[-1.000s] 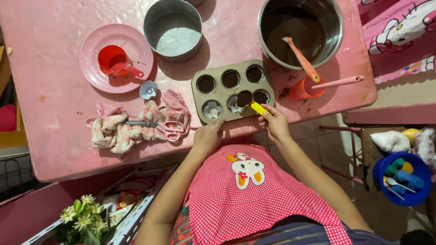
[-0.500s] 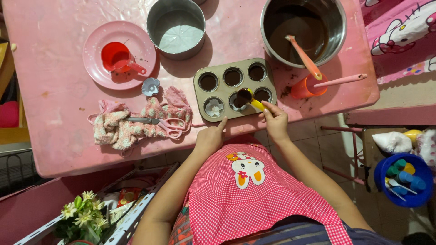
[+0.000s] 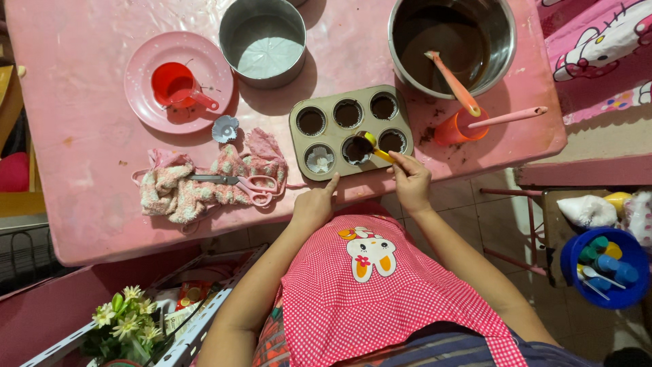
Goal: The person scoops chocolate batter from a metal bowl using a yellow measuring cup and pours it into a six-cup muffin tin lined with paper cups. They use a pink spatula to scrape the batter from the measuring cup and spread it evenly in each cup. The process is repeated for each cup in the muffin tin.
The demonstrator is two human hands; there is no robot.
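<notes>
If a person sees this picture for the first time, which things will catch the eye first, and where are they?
First comes the six-cup muffin tin near the front edge of the pink table, where the right hand tips a yellow measuring spoon of dark batter over a front-row cup. The left hand steadies the tin's front edge. Behind it at the right stands a large steel bowl of chocolate batter.

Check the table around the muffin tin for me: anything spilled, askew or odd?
Yes, minor. Dark batter smears and crumbs mark the pink table between the muffin tin and the orange cup. Scissors lie on a crumpled towel. One paper liner sits loose outside the tin.
</notes>
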